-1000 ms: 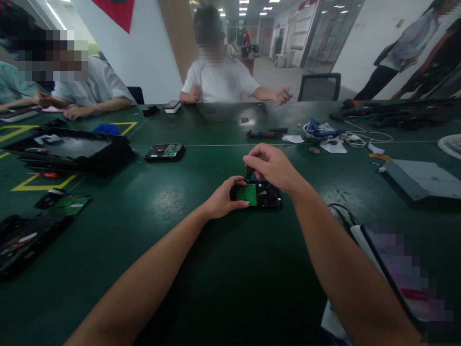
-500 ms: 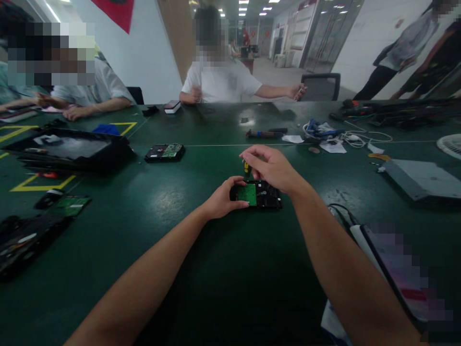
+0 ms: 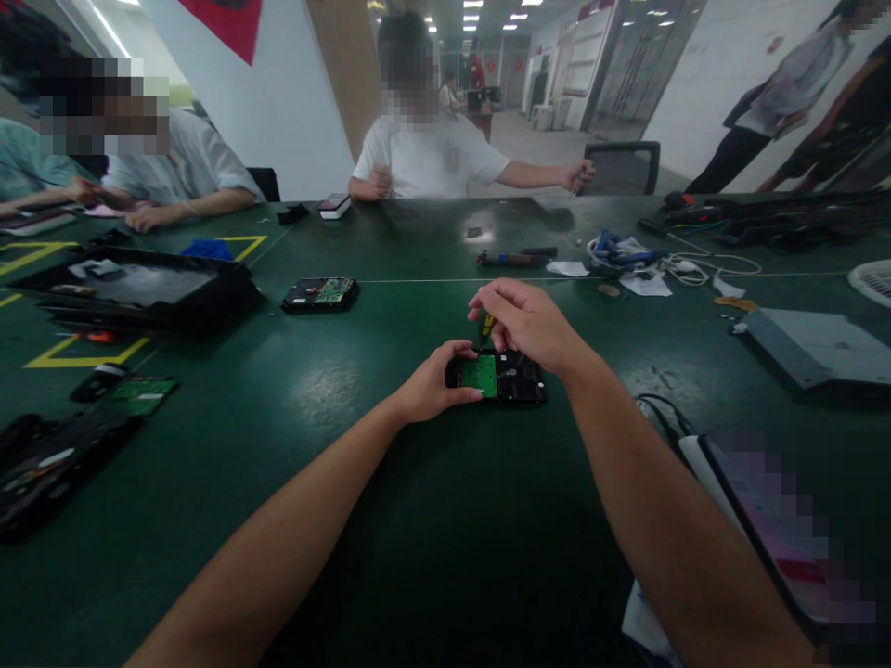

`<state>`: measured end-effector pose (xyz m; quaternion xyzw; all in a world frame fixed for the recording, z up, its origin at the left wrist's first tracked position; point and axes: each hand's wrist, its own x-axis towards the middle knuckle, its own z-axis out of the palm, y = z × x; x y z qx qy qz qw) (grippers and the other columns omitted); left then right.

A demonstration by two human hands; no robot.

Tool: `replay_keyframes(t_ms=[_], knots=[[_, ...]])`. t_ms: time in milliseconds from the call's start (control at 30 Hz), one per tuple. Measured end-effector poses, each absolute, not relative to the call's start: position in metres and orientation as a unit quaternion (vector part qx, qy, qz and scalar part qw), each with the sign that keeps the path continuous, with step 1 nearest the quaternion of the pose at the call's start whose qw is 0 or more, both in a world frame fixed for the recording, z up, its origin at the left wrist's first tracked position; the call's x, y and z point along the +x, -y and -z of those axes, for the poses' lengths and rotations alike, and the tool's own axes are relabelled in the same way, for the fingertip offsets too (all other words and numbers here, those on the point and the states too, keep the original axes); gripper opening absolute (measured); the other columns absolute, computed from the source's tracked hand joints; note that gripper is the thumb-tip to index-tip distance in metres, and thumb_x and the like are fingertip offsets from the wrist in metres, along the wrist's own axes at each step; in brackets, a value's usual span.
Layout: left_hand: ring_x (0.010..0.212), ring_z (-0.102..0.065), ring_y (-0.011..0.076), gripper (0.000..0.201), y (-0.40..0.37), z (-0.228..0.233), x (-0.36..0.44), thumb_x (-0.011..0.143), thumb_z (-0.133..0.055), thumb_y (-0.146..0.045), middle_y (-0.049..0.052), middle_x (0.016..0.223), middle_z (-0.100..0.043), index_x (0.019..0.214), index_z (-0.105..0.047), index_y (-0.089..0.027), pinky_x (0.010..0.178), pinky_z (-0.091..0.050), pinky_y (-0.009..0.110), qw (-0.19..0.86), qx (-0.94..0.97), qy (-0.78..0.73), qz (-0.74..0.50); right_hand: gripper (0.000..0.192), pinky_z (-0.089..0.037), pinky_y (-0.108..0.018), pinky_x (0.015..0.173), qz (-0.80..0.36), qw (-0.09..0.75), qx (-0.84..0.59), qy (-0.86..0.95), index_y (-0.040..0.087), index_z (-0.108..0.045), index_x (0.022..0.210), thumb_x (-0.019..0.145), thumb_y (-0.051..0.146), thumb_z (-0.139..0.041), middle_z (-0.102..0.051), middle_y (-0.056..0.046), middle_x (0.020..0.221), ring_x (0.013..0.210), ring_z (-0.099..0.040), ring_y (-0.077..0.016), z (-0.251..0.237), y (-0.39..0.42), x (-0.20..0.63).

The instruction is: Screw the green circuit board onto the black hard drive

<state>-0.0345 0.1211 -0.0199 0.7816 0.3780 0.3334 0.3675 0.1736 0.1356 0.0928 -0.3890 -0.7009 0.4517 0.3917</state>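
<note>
A black hard drive (image 3: 522, 378) with a green circuit board (image 3: 479, 376) on its left half lies flat on the dark green table. My left hand (image 3: 440, 380) grips the drive's left end, thumb on the near edge and fingers on the far edge. Above the drive's far edge, my right hand (image 3: 519, 320) pinches a small yellow and black screwdriver (image 3: 488, 325). Its upper part is hidden by the fingers, and its tip is too small to make out.
Another hard drive (image 3: 320, 294) lies to the left, beyond it a black tray (image 3: 146, 283). Loose drive parts (image 3: 62, 455) sit at far left. On the right are a grey metal box (image 3: 821, 348), a phone (image 3: 758, 529) and cables (image 3: 686, 269). A person (image 3: 424, 158) sits opposite.
My right hand has shifted very slightly to the right, and the screwdriver shows at a different slant with less of it visible. The left hand and the hard drive stay put.
</note>
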Motion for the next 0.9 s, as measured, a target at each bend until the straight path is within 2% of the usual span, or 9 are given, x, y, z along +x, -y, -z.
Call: replay_keyframes(t_ms=[100,167,267,367,500,633,767,900], knots=[[0.132,-0.058,0.0302,0.084,-0.1218,0.022,-0.0348,0.078,-0.087,-0.039,0.012,0.139,-0.061,0.148,-0.044,-0.024,0.116,-0.043,0.052,0.369,0.779,-0.38,-0.336,0.033,-0.038,-0.028,0.048,-0.462,0.386,-0.376,0.705,0.022,-0.066,0.109,0.103,0.051,-0.052,-0.07,-0.006,0.102,0.055,-0.057,-0.009,-0.0935,-0.1357,0.1738],[0.132,-0.058,0.0301,0.083,-0.1219,0.0225,-0.0349,0.077,-0.088,-0.039,0.012,0.139,-0.061,0.147,-0.045,-0.024,0.116,-0.044,0.052,0.369,0.778,-0.381,-0.335,0.032,-0.039,-0.028,0.049,-0.46,0.379,-0.374,0.71,0.022,-0.067,0.11,0.103,0.05,-0.053,-0.068,-0.004,0.094,0.056,-0.057,-0.0101,-0.0945,-0.135,0.174],[0.132,-0.058,0.0305,0.083,-0.1214,0.0216,-0.0347,0.077,-0.088,-0.039,0.012,0.139,-0.061,0.146,-0.045,-0.024,0.116,-0.043,0.052,0.368,0.779,-0.382,-0.333,0.031,-0.041,-0.028,0.055,-0.424,0.376,-0.385,0.728,0.021,-0.068,0.102,0.099,0.051,-0.059,-0.065,-0.002,0.082,0.06,-0.055,-0.0116,-0.0961,-0.1343,0.1744],[0.133,-0.058,0.031,0.083,-0.1208,0.0204,-0.0341,0.078,-0.087,-0.038,0.013,0.139,-0.061,0.147,-0.044,-0.023,0.116,-0.043,0.053,0.376,0.775,-0.385,-0.331,0.031,-0.044,-0.03,0.061,-0.381,0.387,-0.412,0.732,0.02,-0.065,0.09,0.094,0.051,-0.066,-0.066,-0.003,0.083,0.067,-0.056,-0.0137,-0.0962,-0.1353,0.1749],[0.133,-0.058,0.0307,0.084,-0.1203,0.02,-0.0339,0.078,-0.087,-0.038,0.013,0.139,-0.061,0.147,-0.043,-0.023,0.115,-0.044,0.052,0.382,0.771,-0.387,-0.333,0.029,-0.044,-0.03,0.06,-0.367,0.388,-0.437,0.724,0.021,-0.062,0.087,0.093,0.049,-0.067,-0.066,-0.003,0.081,0.064,-0.056,-0.0141,-0.095,-0.1363,0.1749],[0.133,-0.057,0.0301,0.083,-0.1208,0.0204,-0.0343,0.078,-0.086,-0.038,0.012,0.139,-0.061,0.148,-0.043,-0.023,0.116,-0.043,0.052,0.375,0.777,-0.382,-0.332,0.028,-0.04,-0.028,0.052,-0.408,0.382,-0.424,0.713,0.021,-0.062,0.091,0.098,0.049,-0.06,-0.07,-0.004,0.09,0.055,-0.054,-0.0099,-0.0958,-0.1339,0.1738],[0.133,-0.057,0.0304,0.084,-0.121,0.0202,-0.034,0.077,-0.087,-0.039,0.012,0.139,-0.061,0.148,-0.044,-0.024,0.116,-0.043,0.053,0.369,0.78,-0.376,-0.337,0.033,-0.039,-0.027,0.048,-0.459,0.378,-0.395,0.701,0.021,-0.064,0.1,0.102,0.053,-0.053,-0.072,-0.006,0.103,0.055,-0.058,-0.0093,-0.0963,-0.1331,0.1726],[0.133,-0.058,0.0305,0.083,-0.1199,0.0185,-0.0334,0.078,-0.086,-0.039,0.013,0.14,-0.06,0.148,-0.043,-0.024,0.116,-0.044,0.053,0.379,0.774,-0.378,-0.337,0.033,-0.046,-0.028,0.054,-0.47,0.367,-0.382,0.705,0.022,-0.065,0.112,0.105,0.049,-0.048,-0.067,-0.003,0.077,0.058,-0.06,-0.0131,-0.0963,-0.1333,0.1728]])
